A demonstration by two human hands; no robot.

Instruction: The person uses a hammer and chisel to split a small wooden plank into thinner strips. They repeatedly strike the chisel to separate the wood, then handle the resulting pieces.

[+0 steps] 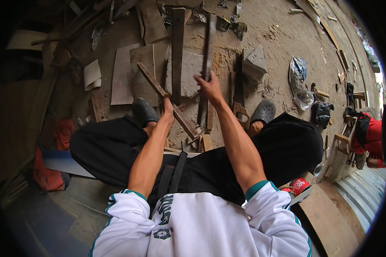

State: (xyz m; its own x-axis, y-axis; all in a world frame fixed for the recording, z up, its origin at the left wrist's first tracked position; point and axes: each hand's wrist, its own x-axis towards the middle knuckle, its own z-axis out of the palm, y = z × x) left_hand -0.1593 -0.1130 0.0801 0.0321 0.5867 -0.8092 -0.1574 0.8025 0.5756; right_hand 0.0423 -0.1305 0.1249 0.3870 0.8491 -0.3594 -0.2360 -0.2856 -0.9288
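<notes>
My left hand (168, 109) is closed round a thin brown wooden strip (151, 79), which slants from the upper left down toward the ground between my feet. In my right hand (211, 88) is a longer, darker wooden strip (209, 43), gripped partway along and pointing away from me. Between the two strips lies a dark wooden board (177, 51), partly over a flat grey concrete slab (191, 75). A handsaw with a wooden handle (241, 115) rests to the right of my right hand, beside my shoe.
A rough concrete block (254, 64) stands beyond the saw. Flat boards (123, 75) lie at the left, with scrap wood behind. Farther right are crumpled foil (299, 81), a hammer (321, 92) and a black bag (321, 113). Another person in red (373, 135) is at the far right.
</notes>
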